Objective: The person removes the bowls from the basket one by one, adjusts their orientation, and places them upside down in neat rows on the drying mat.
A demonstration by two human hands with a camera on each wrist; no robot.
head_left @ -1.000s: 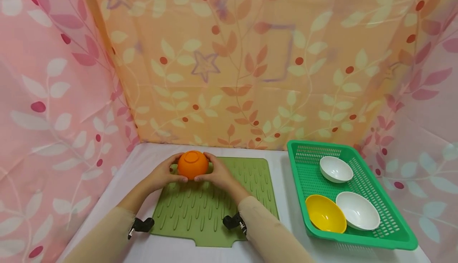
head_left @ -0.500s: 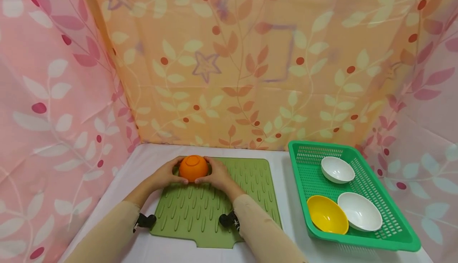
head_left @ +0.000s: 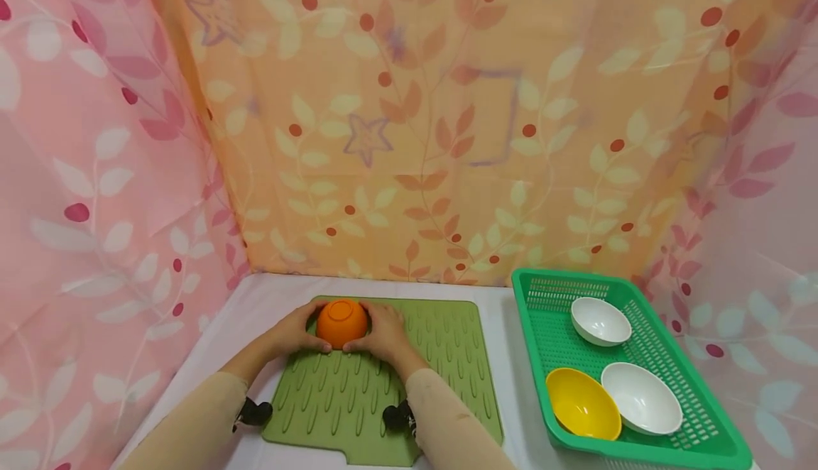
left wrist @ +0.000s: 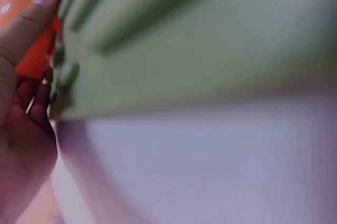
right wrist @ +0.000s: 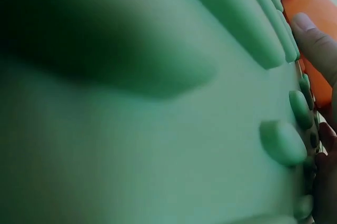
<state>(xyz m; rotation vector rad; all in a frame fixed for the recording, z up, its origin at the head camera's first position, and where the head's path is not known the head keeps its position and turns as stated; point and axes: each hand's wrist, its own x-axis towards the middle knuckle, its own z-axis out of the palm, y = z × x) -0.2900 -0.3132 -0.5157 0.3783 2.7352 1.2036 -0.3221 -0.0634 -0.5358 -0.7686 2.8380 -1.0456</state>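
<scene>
An orange bowl (head_left: 342, 326) sits upside down at the far left part of a green ridged mat (head_left: 441, 363), its foot ring facing up. My left hand (head_left: 292, 333) holds its left side, thumb along the near rim. From the other side my right hand (head_left: 385, 335) grips it, thumb also in front, close to the left thumb. In the left wrist view the left thumb (left wrist: 31, 21) lies against the orange wall, right by the mat's ridges. The right wrist view has the right thumb (right wrist: 316, 40) pressed on the bowl, low over the mat.
At the right stands a green plastic basket (head_left: 533, 370) with two white bowls (head_left: 601, 321) and a yellow bowl (head_left: 583, 405) in it. The mat lies on a white cloth (head_left: 255, 292). Patterned curtains (head_left: 409, 172) close off the back and sides.
Both hands have brought the orange bowl down to the mat, keeping hold of it. The head view has tilted up slightly. The basket and its bowls have stayed in place.
</scene>
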